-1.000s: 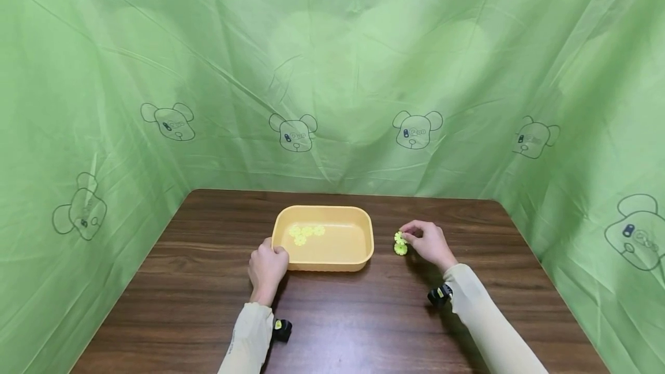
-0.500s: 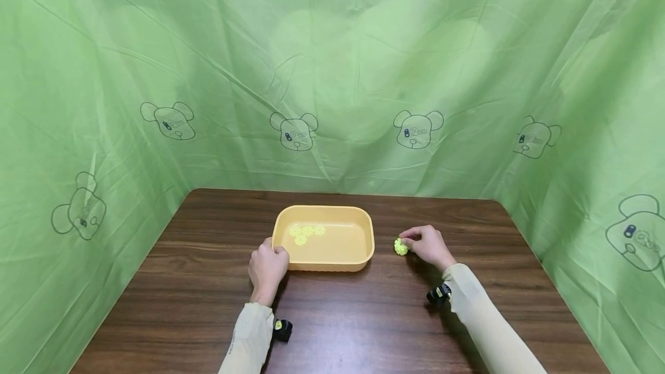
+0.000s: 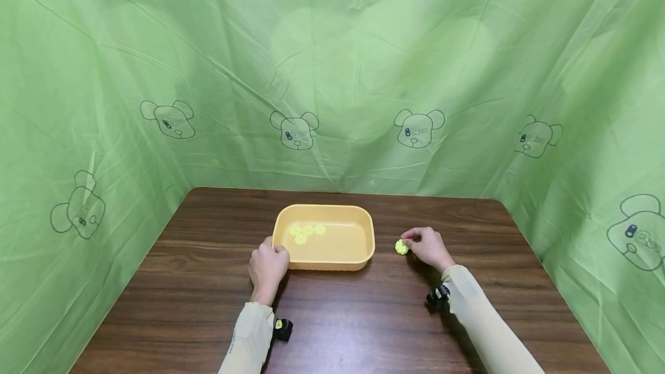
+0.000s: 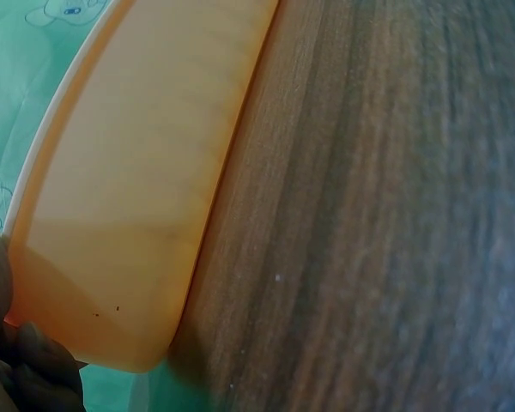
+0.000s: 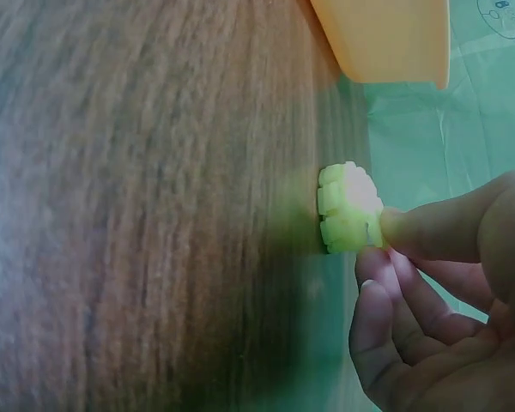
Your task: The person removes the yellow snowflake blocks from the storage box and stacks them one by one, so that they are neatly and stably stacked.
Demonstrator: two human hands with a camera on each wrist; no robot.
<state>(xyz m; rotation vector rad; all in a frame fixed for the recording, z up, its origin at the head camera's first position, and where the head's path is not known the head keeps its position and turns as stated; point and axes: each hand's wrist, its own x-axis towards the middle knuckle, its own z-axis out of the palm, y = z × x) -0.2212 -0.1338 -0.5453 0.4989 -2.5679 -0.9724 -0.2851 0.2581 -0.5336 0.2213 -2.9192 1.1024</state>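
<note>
My left hand (image 3: pixel 267 270) grips the near left corner of a yellow plastic tray (image 3: pixel 332 265), thumb over the rim. In the left wrist view only parts of its fingers (image 4: pixel 43 369) show beside the tray wall (image 4: pixel 146 197). Several flat yellow-green flower-shaped pieces (image 3: pixel 301 239) lie inside the tray, toward its left. On the table to the right of the tray, my right hand (image 3: pixel 427 247) pinches a flower-shaped piece (image 3: pixel 401 247) between thumb and fingers. Seen from the right wrist, the piece (image 5: pixel 350 209) looks thick, like flowers stacked face to face, low at the tabletop.
The dark wood table (image 3: pixel 353 316) carries the tray near its far half. Green cloth (image 3: pixel 343 154) with bear drawings hangs behind and along both sides. A small black device (image 3: pixel 283 329) sits at the left wrist and another (image 3: pixel 438 296) at the right.
The flower piece in my right hand has come down toward the near side onto the lower one, and the two now overlap as one. My left hand and the tray stay put.
</note>
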